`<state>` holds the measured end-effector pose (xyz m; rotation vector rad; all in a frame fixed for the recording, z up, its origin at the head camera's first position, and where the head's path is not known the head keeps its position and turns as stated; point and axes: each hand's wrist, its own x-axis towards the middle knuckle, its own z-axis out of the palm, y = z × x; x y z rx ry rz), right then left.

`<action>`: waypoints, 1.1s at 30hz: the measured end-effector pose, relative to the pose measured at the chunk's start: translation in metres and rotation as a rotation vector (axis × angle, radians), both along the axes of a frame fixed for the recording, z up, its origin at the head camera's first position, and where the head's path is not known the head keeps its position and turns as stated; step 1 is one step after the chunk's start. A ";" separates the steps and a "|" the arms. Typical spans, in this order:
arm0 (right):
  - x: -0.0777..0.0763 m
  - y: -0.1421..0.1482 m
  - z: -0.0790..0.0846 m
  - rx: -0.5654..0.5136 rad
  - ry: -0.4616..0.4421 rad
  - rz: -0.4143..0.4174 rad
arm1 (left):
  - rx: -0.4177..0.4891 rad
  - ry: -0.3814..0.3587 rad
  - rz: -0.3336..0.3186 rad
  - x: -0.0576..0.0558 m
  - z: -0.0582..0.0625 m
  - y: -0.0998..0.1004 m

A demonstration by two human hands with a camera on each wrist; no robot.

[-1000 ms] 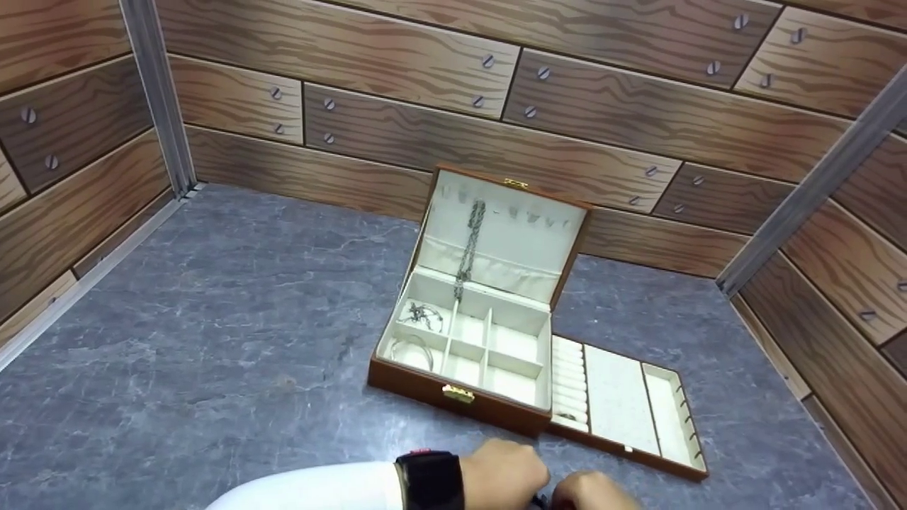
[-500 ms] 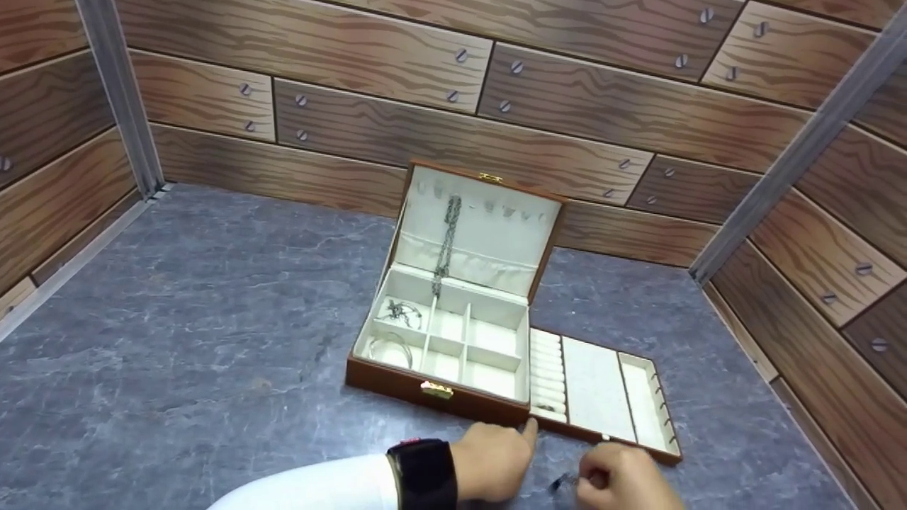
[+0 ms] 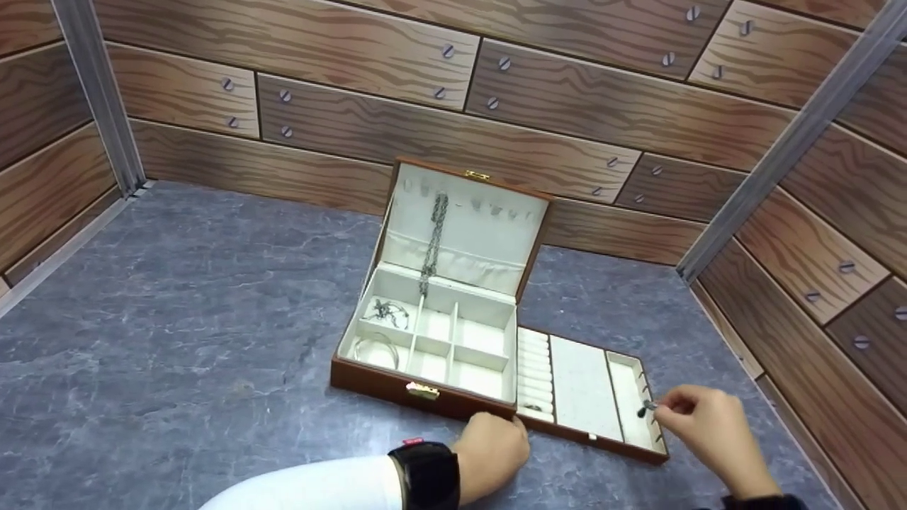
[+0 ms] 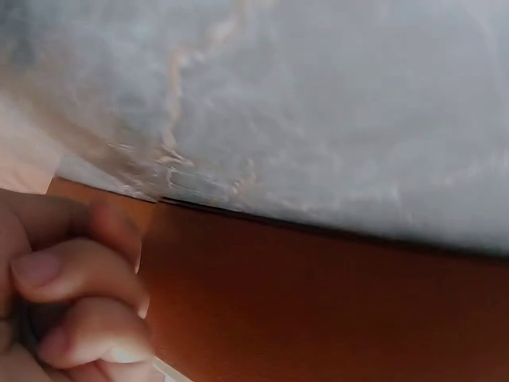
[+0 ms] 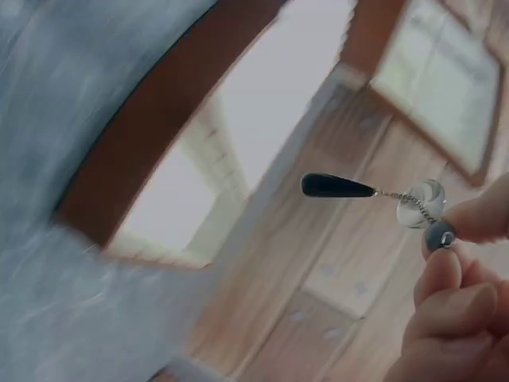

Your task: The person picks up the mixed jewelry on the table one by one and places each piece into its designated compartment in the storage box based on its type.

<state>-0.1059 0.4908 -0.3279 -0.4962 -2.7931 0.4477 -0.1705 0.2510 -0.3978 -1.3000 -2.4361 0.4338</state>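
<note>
My right hand [image 3: 712, 425] pinches a drop earring [image 5: 342, 186] between thumb and fingertips. In the right wrist view it has a long black drop on a fine chain, a clear round piece and a dark bead at the fingers. In the head view the earring overlaps the slotted end compartment of the pulled-out drawer [image 3: 584, 386]. My left hand [image 3: 491, 453] is at the front corner of the brown jewelry box [image 3: 439, 405], where box and drawer meet. Its fingers [image 4: 95, 270] are curled beside the brown side in the left wrist view; the palm is mostly hidden.
The box's lid [image 3: 471, 227] stands raised, with a chain necklace [image 3: 434, 241] hanging inside it. A bangle [image 3: 379, 348] and some silver jewelry [image 3: 386, 312] lie in left compartments. A ring [image 3: 533, 407] sits by the drawer's ring rolls. Wood-patterned walls [image 3: 354, 156] surround the grey tabletop [image 3: 234, 297].
My right hand has moved right and away from me, from beside the left hand to the drawer's right end, carrying the earring. The left hand has moved up to the box's front corner.
</note>
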 end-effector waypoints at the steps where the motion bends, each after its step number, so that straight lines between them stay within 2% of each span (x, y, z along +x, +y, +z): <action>1: -0.002 0.007 -0.003 -0.002 -0.020 -0.010 | 0.014 0.019 -0.005 -0.001 0.000 0.001; 6: -0.008 0.028 -0.019 -0.028 -0.092 -0.029 | 0.081 0.039 -0.005 -0.004 0.000 0.008; 10: -0.011 0.034 -0.029 -0.026 -0.107 -0.036 | 0.005 0.037 0.019 0.000 0.004 0.016; 12: -0.012 0.036 -0.033 -0.032 -0.115 -0.031 | -0.059 0.077 0.018 0.002 0.006 0.019; 15: -0.014 0.037 -0.040 -0.065 -0.142 -0.029 | -0.149 0.195 -0.015 0.003 0.007 0.021; 17: -0.015 0.038 -0.045 -0.083 -0.154 -0.026 | -0.162 0.270 -0.046 0.001 0.007 0.021; 21: -0.014 0.038 -0.056 -0.079 -0.156 -0.011 | -0.112 0.336 -0.101 -0.007 0.004 0.020; 27: -0.014 0.039 -0.060 -0.069 -0.164 0.009 | 0.016 0.319 -0.167 -0.019 0.000 0.018; 33: -0.015 0.039 -0.060 -0.060 -0.199 0.025 | 0.052 0.302 -0.177 -0.022 0.001 0.019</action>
